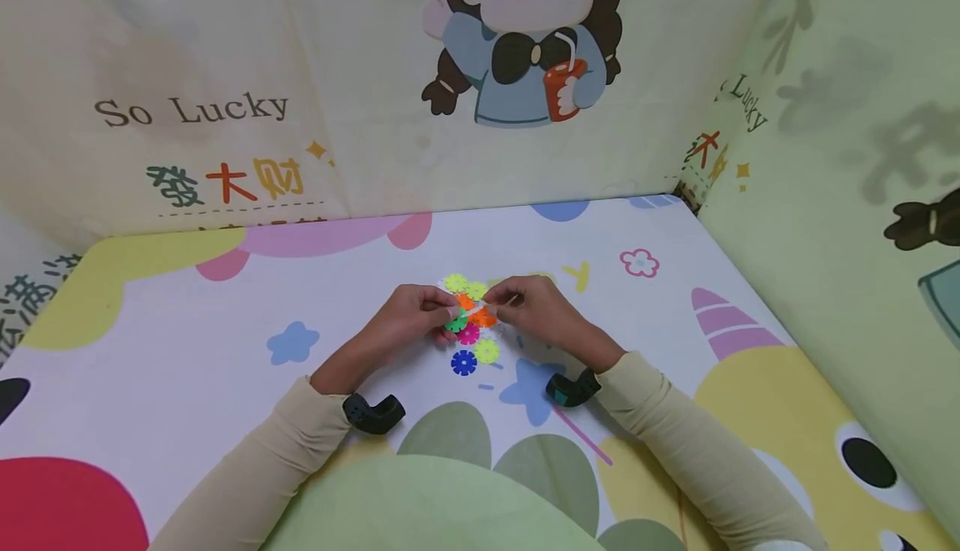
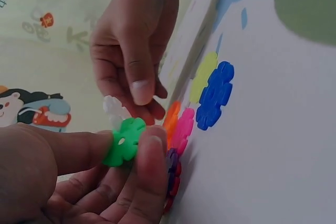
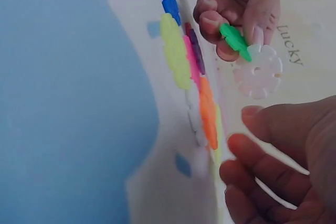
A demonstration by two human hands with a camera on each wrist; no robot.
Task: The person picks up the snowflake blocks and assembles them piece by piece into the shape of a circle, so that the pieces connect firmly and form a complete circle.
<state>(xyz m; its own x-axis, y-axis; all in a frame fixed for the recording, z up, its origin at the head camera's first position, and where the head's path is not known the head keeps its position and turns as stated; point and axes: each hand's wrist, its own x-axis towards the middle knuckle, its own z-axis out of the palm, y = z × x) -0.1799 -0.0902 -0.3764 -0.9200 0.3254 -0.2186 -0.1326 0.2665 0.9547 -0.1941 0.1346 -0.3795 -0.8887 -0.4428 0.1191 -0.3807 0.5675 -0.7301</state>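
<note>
Pinched between the thumb and fingers of my left hand (image 1: 405,318) is a green notched flower disc (image 2: 125,142). A whitish translucent notched disc (image 3: 258,72) meets its edge at an angle, and the two seem joined. My right hand (image 1: 540,309) hovers just to the right of the whitish disc. In the right wrist view its fingers curve loosely, a small gap away from that disc, with nothing between them. Beneath and around both hands lie more notched discs, among them a blue disc (image 1: 463,363), a yellow-green disc (image 1: 487,352) and a pink disc (image 1: 468,334).
Further discs lie close by: an orange disc (image 3: 208,114), a purple disc (image 3: 196,51) and a pale yellow-green disc (image 1: 455,283) at the far side. A printed cloth (image 1: 187,384) covers the table. Printed wall sheets (image 1: 360,101) stand behind and to the right.
</note>
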